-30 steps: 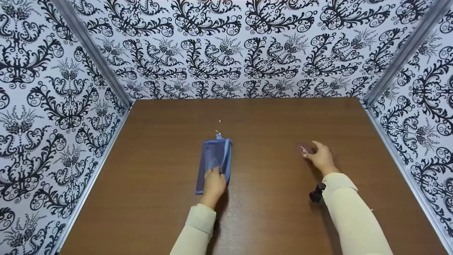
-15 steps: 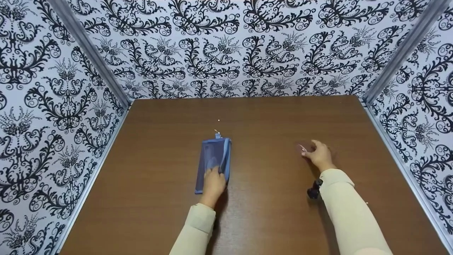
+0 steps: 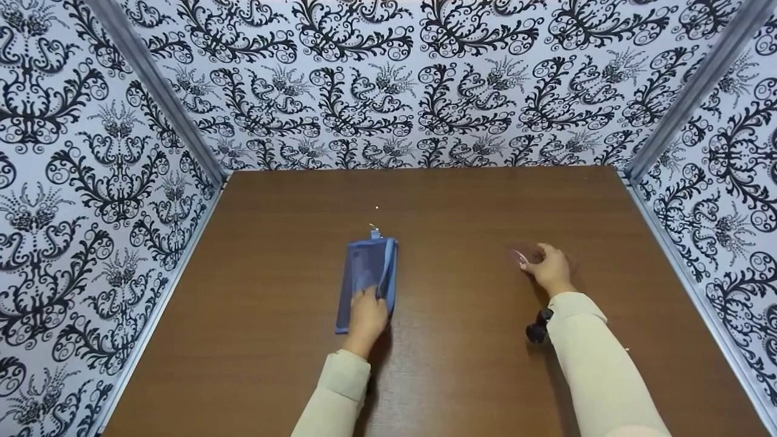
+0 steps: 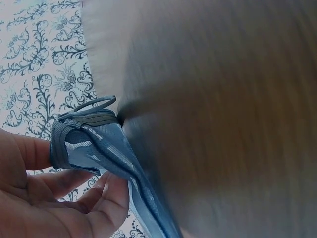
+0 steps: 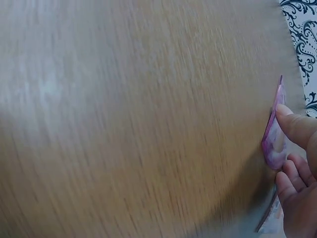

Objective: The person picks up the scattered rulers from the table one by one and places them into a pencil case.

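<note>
A blue mesh zip pouch (image 3: 368, 261) lies on the brown table, its loop tab pointing to the back wall. My left hand (image 3: 368, 312) grips the pouch's near end. In the left wrist view the left fingers (image 4: 116, 196) bend around the zipped edge of the pouch (image 4: 106, 144), and a zip pull (image 4: 89, 106) sticks up from it. On the right, my right hand (image 3: 552, 270) pinches a see-through pinkish-purple flat piece (image 3: 521, 255) with a rounded edge. The right wrist view shows the thumb (image 5: 292, 121) on the face of this purple piece (image 5: 273, 144); its exact kind cannot be told.
Patterned black-and-white walls (image 3: 388, 85) close off the back and both sides of the table (image 3: 461, 340). Grey metal posts (image 3: 164, 91) stand at the corners. A small black device (image 3: 539, 328) hangs at the right wrist. A tiny white bit (image 3: 627, 349) shows beside the right sleeve.
My right forearm has shifted slightly left, and the purple piece has turned a little in the right hand. The left hand and pouch stay in place.
</note>
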The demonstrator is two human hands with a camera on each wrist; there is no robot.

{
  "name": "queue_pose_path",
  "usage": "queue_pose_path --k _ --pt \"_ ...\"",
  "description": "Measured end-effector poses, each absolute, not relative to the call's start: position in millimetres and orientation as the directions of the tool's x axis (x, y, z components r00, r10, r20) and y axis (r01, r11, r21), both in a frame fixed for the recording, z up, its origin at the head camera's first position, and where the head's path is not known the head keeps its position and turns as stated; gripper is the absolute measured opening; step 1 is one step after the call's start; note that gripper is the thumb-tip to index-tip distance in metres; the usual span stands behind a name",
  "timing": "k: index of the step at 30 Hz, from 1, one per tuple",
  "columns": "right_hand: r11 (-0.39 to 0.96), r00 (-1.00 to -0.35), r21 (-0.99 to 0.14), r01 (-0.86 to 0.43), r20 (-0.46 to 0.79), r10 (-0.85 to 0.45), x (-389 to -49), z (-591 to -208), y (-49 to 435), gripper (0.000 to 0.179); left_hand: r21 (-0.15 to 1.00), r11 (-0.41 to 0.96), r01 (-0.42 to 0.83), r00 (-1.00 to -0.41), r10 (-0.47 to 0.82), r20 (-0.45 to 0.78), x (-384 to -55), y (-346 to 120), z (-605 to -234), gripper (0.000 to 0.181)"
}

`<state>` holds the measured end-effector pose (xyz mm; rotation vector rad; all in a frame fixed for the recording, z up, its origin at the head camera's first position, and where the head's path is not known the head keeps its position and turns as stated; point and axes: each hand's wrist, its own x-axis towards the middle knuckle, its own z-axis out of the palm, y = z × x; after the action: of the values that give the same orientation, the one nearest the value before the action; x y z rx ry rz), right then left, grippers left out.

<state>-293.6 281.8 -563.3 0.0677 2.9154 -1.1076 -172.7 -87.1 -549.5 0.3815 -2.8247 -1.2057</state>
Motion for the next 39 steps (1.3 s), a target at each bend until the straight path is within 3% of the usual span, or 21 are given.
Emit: queue_pose_path --k 27,39 --pt "0.695 -0.996 -0.713 0.087 -0.048 0.076 -289.3 -560.1 277.1 0.063 0.707 0.685 -0.179 -0.968 -0.25 -0.003 -170.9 -86.9 -548.5 0.035" --pt "0.734 -0.99 -0.665 0.138 -0.094 0.101 -292.6 -561.3 276.6 0.066 0.701 0.692 -0.175 -0.965 -0.262 0.018 -170.4 -85.2 -546.7 0.034"
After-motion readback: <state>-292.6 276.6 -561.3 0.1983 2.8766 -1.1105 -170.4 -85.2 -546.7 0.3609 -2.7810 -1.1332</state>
